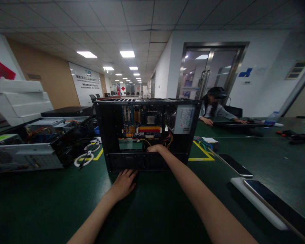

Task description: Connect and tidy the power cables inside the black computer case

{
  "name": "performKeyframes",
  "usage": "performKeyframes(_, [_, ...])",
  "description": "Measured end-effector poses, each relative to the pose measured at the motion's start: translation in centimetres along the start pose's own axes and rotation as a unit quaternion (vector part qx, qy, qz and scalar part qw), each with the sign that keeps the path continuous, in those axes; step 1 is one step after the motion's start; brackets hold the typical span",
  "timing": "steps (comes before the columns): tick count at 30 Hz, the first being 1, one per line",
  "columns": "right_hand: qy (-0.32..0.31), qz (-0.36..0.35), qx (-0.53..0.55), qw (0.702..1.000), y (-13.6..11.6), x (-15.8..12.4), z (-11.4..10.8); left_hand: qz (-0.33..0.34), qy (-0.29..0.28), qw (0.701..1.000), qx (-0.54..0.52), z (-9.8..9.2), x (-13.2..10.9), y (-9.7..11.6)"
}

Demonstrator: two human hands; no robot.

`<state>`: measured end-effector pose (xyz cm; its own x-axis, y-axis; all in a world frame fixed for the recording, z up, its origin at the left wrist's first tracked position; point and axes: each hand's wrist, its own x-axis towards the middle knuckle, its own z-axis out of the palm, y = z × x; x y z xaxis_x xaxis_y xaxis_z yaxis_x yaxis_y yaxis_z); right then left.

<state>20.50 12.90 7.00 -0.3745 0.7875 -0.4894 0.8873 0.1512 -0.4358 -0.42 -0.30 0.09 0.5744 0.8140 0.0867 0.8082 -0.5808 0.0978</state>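
An open black computer case stands on the green table in front of me. Inside it are a motherboard with red and yellow memory slots, and a power supply at the upper right. My left hand lies flat on the table at the foot of the case, fingers spread and holding nothing. Over the lower front panel, my right hand reaches into the case, close to a bundle of thin coloured power cables. Its fingers are mostly hidden, so any hold on something cannot be made out.
More opened computer cases and a coiled white cable are at the left. On the right lie a phone, a white slab-shaped device and coloured wires. Across the table sits another person, hands on a dark flat object.
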Motion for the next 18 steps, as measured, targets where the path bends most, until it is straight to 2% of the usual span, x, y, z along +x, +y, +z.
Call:
performKeyframes(8, [-0.013, 0.03, 0.003, 0.999, 0.7, 1.08, 0.08, 0.0, -0.002, 1.0, -0.001, -0.19, 0.03, 0.17])
performKeyframes(18, [0.021, 0.043, -0.011, 0.999, 0.76, 0.95, -0.02, 0.0, -0.004, 1.0, 0.004, -0.01, 0.05, 0.01])
